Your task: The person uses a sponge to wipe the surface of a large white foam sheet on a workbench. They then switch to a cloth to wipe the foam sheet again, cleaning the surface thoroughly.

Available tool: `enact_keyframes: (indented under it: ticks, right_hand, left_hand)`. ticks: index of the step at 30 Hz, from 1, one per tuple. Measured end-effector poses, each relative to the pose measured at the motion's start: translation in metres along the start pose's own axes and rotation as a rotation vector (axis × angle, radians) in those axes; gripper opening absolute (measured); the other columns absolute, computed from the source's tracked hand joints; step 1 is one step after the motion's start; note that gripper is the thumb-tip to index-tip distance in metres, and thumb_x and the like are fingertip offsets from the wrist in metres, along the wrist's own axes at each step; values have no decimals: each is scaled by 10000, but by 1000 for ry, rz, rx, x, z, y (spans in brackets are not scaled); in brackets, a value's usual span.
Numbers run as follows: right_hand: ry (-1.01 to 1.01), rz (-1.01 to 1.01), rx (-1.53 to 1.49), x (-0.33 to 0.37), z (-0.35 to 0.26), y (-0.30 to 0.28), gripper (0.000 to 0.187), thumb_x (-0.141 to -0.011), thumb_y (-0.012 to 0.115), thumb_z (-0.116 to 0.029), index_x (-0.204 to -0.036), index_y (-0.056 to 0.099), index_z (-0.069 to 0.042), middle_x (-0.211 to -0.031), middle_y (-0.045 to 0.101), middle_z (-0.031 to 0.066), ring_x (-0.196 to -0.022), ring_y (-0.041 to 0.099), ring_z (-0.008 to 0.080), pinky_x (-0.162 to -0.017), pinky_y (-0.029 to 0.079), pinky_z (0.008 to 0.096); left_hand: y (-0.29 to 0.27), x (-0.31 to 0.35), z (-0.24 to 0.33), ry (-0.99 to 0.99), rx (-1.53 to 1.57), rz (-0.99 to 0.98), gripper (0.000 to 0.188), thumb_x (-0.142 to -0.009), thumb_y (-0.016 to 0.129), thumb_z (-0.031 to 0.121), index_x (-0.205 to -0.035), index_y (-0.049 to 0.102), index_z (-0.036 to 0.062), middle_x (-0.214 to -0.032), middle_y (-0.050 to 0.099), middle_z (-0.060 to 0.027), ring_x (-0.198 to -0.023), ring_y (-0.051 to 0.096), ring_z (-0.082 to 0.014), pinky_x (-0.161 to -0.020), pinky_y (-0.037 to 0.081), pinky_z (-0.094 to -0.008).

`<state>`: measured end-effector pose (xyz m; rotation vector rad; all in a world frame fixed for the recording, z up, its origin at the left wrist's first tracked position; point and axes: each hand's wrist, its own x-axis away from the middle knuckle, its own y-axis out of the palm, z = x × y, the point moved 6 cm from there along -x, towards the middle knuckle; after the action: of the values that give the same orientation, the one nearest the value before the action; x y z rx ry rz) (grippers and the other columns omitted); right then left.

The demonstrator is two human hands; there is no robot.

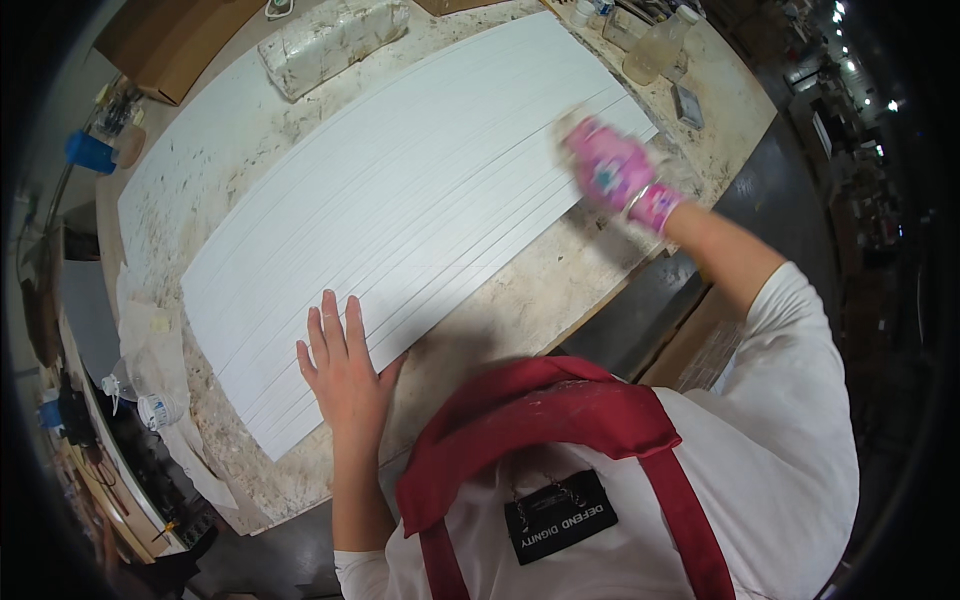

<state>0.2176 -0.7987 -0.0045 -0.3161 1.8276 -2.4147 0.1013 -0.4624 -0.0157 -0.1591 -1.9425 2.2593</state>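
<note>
A large white panel with fine parallel grooves lies flat and slanted across the worktable. My bare left hand rests on its near left part, fingers spread and the thumb at the near edge. Toward the panel's right end is my right hand, in a pink flowered glove with a band at the wrist. Its fingers are bent over a pale, beige thing against the panel. Motion smears that thing, so its kind does not show.
A long plastic-wrapped block lies beyond the panel. A cardboard box stands far left. At the far right are a cloudy bottle and a small dark block. Clear bottles sit by the left table edge.
</note>
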Motion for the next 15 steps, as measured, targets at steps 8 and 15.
enact_keyframes:
  ticks: [8,15]
  right_hand:
    - [174,-73,-298,-1,75,8,366,-850,543,-298,-1139,539,-75,-1074,609,162,-981,615,293,-896,462,462]
    - [12,-144,-353,6,-6,21,355,-872,548,-284,-1169,529,-90,-1097,608,155,-1018,610,292,-961,445,507]
  left_hand:
    - [-2,2,-1,4,3,-9,959,-631,832,297,-1434,341,112,-1531,266,-114,-1392,268,-336,-1084,240,-530]
    - [-1,3,-3,9,2,1,981,-623,836,302,-1440,329,108,-1535,257,-111,-1393,262,-338,-1086,240,-527]
